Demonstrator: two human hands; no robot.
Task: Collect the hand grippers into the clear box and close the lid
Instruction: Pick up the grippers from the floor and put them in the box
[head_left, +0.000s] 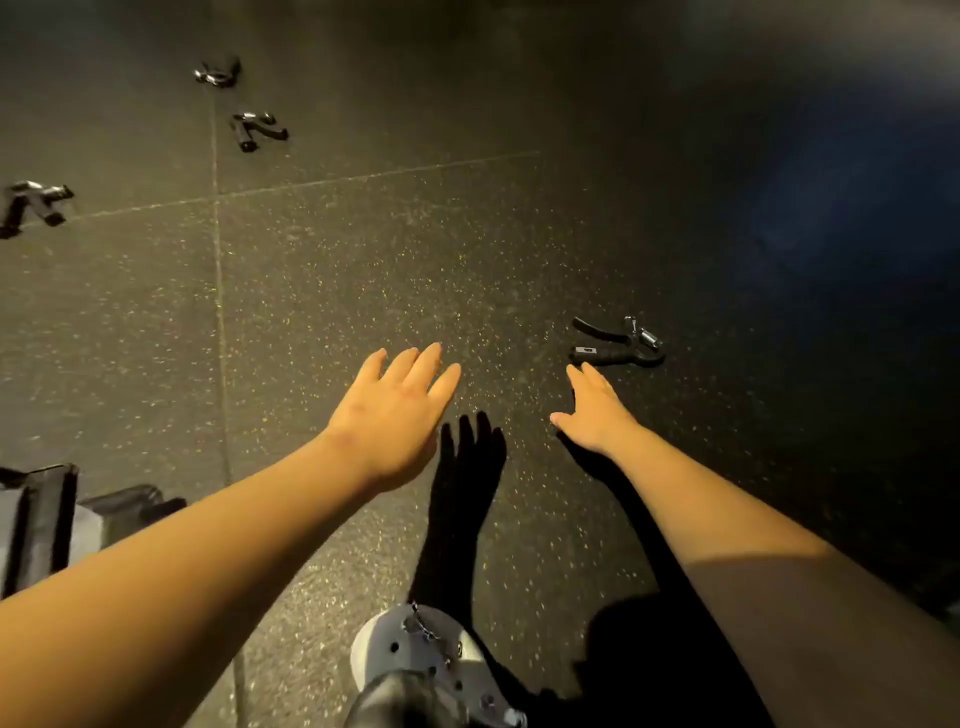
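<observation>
A person stands over a dark rubber floor (363, 260) flecked with pale specks, both bare arms stretched forward and down. The left hand (395, 415) is held palm down above the floor with its fingers straight and lying close together, holding nothing; its shadow falls on the floor just to its right. The right hand (595, 415) also holds nothing, its fingers straight and pointing far-right and its thumb spread out to the left. Its fingertips are just beside the handle ends of the nearest hand gripper (618, 345). This is a black, two-handled tool with a bright metal spring at its far-right end, lying flat on the floor. Whether the fingertips touch it cannot be told. Three more lie well apart from the hands at the far left: the farthest hand gripper (218, 73), a second hand gripper (257, 130) a little nearer and just right of a floor seam, and a left-edge hand gripper (31, 205) (all three are blurred). At the near edge, between the arms, a grey perforated clog (426, 654) shows. A blurred grey-and-black object (41, 519) sits at the near left, too unclear to name.
</observation>
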